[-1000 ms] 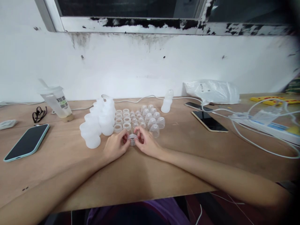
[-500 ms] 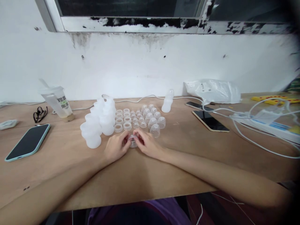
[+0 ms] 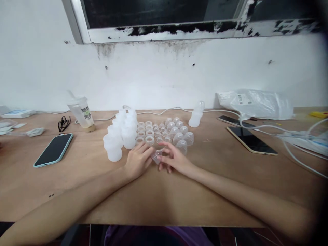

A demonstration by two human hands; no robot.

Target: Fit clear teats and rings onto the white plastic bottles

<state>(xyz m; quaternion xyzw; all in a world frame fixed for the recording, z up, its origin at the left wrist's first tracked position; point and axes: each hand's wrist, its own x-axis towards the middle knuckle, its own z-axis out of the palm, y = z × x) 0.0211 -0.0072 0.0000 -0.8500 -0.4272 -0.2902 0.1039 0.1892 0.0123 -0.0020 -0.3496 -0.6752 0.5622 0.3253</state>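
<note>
A translucent bottle collar ring [image 3: 156,156] is tilted up between my two hands, just above the table. My left hand [image 3: 139,158] curls its fingers round the left side. Thumb on top and fingers beneath, my right hand [image 3: 175,159] takes the other side, its index finger raised. Whether a nipple sits inside the ring, I cannot make out. Beyond my hands lie rows of loose collar rings [image 3: 149,139], clear nipples [image 3: 159,139] and dome-shaped clear caps [image 3: 189,138]. White bottle bodies [image 3: 114,153] stand in rows to the left.
An assembled bottle [image 3: 195,118] stands near the wall. Phones lie at left [image 3: 53,150] and right [image 3: 251,140]. A drink cup [image 3: 82,114], eyeglasses [image 3: 64,124], a plastic bag [image 3: 256,102] and white cables [image 3: 294,155] are also on the wooden table [image 3: 153,201].
The piece has gone from upright near the table to tilted in my hands. My right fingers have spread round it. The view has swung left.
</note>
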